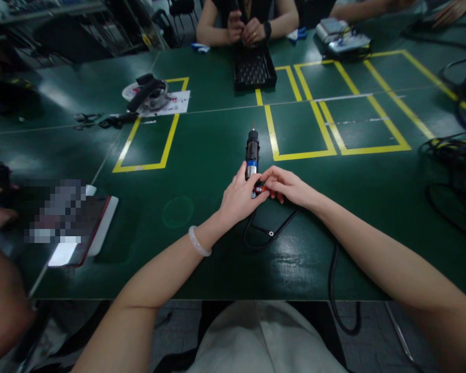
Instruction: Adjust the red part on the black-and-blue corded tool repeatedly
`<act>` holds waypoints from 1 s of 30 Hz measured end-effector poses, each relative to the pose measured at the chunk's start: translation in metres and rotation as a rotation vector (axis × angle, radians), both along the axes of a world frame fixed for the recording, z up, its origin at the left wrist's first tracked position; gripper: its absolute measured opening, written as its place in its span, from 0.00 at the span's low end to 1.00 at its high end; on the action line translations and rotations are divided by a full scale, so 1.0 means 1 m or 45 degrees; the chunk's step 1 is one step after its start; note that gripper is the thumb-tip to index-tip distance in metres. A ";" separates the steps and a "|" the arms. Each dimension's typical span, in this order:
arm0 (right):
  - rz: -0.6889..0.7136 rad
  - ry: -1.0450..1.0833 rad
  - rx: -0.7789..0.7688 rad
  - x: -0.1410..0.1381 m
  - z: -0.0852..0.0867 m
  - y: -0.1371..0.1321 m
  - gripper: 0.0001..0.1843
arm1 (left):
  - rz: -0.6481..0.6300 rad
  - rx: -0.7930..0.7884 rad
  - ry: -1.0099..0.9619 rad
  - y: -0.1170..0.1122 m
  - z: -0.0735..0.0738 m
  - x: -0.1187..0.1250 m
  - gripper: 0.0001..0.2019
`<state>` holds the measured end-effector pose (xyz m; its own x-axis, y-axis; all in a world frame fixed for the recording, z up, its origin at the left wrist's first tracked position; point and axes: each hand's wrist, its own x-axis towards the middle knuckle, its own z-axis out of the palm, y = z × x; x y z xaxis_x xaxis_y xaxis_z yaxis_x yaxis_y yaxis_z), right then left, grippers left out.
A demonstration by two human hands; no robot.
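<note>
A black-and-silver cylindrical tool (252, 150) with a blue band lies on the green table, its thin tip pointing away from me. My left hand (238, 194) is closed around its rear end, fingers along the left side and thumb across the near end. My right hand (285, 185) meets it from the right, fingers bent in a pinch at a small red-orange part (260, 189). Fingers hide most of that part. From below the hands a black cable (252, 243) loops over the table, with a small ring terminal (271, 233) beside it.
Yellow tape outlines (305, 155) mark the green table (202, 280). Across it, a person's hands (252, 31) are above a black tray (255, 85). A tape roll (161, 96) lies at left, a tablet-like device (81, 223) nearer, coiled cables (456, 160) at right.
</note>
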<state>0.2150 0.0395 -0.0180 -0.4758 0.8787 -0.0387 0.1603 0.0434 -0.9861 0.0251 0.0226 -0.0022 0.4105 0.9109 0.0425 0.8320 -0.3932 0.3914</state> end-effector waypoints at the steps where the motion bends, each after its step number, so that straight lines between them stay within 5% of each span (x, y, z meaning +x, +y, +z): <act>1: 0.002 -0.010 -0.003 0.000 0.000 0.000 0.07 | 0.005 0.011 0.016 0.000 0.001 0.000 0.21; 9: 0.009 0.031 -0.046 0.004 0.004 0.004 0.09 | -0.054 0.082 0.087 0.006 0.007 -0.007 0.17; 15: -0.022 0.075 -0.124 0.011 0.004 0.009 0.10 | -0.059 0.082 0.144 0.011 0.008 -0.035 0.15; 21: -0.042 0.075 -0.144 0.010 0.005 0.008 0.08 | 0.102 0.035 0.243 0.028 0.009 -0.098 0.18; 30: -0.029 0.057 -0.150 0.010 0.007 0.007 0.06 | 0.227 0.035 0.450 0.080 0.014 -0.230 0.20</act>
<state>0.2247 0.0469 -0.0113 -0.4595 0.8798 -0.1217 0.1153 -0.0767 -0.9904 -0.2051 0.1025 0.0118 0.2397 0.9697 -0.0478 0.9697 -0.2368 0.0601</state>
